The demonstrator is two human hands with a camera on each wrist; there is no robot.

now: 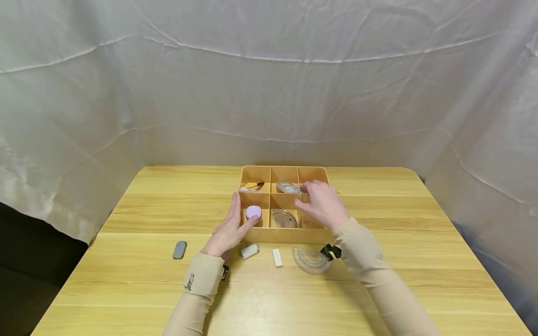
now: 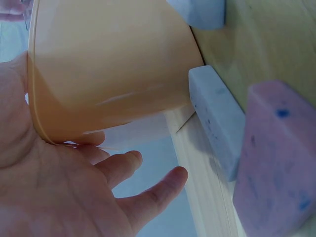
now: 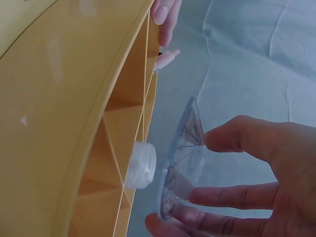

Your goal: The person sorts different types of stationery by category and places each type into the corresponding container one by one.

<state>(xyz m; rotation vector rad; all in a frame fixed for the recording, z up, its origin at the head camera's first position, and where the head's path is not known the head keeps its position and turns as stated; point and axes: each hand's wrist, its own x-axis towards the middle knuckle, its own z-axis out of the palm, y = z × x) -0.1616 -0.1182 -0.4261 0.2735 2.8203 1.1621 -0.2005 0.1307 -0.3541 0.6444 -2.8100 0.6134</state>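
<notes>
An orange-tan divided organizer box (image 1: 269,234) stands on the table. My left hand (image 1: 228,228) grips its left side, thumb over the rim by a round lilac item (image 1: 253,212) in the front left compartment, fingers outside along the wall. Over the right part of the box, my right hand (image 1: 322,203) pinches a clear protractor (image 3: 182,168) between thumb and fingers. Another clear protractor (image 1: 283,218) lies in the front middle compartment. At the back middle sits a clear roundish item (image 1: 287,187); its kind is unclear. The back left compartment holds a yellow-and-black pen (image 1: 254,185) and a pink item (image 1: 248,190).
In front of the box lie a white eraser-like block (image 1: 250,251), a smaller white block (image 1: 277,257) and a third protractor (image 1: 310,261). A pink block (image 2: 276,163) is beside my left wrist. Further left rests a grey oval item (image 1: 179,249). A yellow tip (image 1: 338,192) shows past the right rim.
</notes>
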